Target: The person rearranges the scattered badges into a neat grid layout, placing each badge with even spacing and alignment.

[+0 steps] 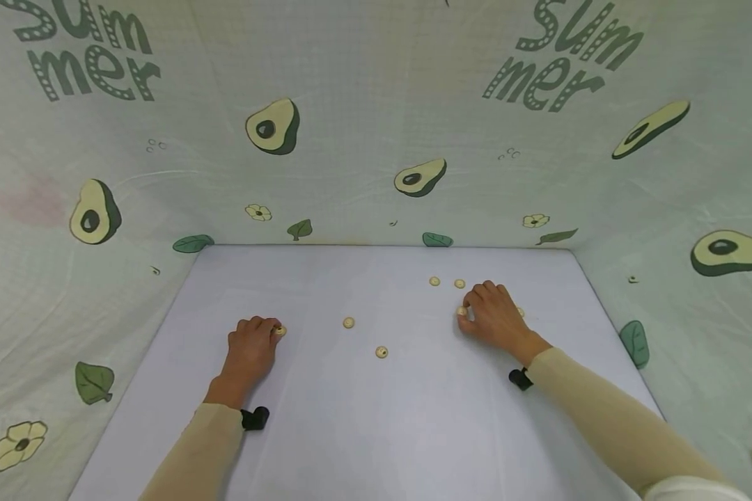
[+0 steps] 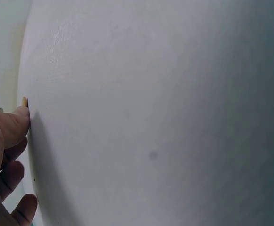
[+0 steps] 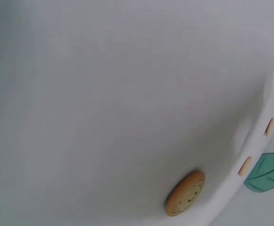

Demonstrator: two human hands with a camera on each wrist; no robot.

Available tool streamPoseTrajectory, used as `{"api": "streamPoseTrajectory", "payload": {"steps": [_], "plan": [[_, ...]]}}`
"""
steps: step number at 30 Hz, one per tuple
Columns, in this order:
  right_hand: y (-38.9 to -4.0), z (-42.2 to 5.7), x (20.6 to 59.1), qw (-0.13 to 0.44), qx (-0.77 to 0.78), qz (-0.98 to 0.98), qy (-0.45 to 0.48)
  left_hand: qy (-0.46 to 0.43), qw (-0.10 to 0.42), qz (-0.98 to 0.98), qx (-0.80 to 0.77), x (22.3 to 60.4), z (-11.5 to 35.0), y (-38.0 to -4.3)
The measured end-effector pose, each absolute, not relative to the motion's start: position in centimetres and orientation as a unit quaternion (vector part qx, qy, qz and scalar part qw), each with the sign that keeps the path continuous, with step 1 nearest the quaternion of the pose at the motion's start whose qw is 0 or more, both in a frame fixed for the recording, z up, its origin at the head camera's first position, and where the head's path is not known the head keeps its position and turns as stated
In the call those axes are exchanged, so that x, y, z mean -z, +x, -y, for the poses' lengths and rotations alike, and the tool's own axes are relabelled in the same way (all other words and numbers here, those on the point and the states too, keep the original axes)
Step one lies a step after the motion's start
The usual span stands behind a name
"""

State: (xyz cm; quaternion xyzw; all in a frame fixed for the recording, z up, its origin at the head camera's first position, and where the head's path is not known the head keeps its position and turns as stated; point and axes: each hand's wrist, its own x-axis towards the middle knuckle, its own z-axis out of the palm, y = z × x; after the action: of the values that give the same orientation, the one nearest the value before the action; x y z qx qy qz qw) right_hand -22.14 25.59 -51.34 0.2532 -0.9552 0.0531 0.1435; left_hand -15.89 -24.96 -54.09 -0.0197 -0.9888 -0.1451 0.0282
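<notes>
Between the left hand (image 1: 251, 351) and right hand (image 1: 494, 316), each pinching a disc (image 1: 281, 330) (image 1: 461, 312), lie loose discs (image 1: 349, 323).

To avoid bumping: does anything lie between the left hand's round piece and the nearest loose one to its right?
Nothing visible; only white tabletop separates the left hand and held piece from the loose piece.

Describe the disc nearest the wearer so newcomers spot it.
On the white tabletop, look between the left hand and the right hand. A round tan disc lies there untouched, lower in the head view than every other one.
</notes>
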Motion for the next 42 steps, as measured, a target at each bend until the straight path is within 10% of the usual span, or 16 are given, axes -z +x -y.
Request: {"api": "streamPoseTrajectory", "payload": {"steps": [42], "plan": [[-32.8,-14.7,52.9,0.056,-0.031,0.969,0.239,-0.031,0.062,0.989,0.129,54.3,25.1,-15.9]]}}
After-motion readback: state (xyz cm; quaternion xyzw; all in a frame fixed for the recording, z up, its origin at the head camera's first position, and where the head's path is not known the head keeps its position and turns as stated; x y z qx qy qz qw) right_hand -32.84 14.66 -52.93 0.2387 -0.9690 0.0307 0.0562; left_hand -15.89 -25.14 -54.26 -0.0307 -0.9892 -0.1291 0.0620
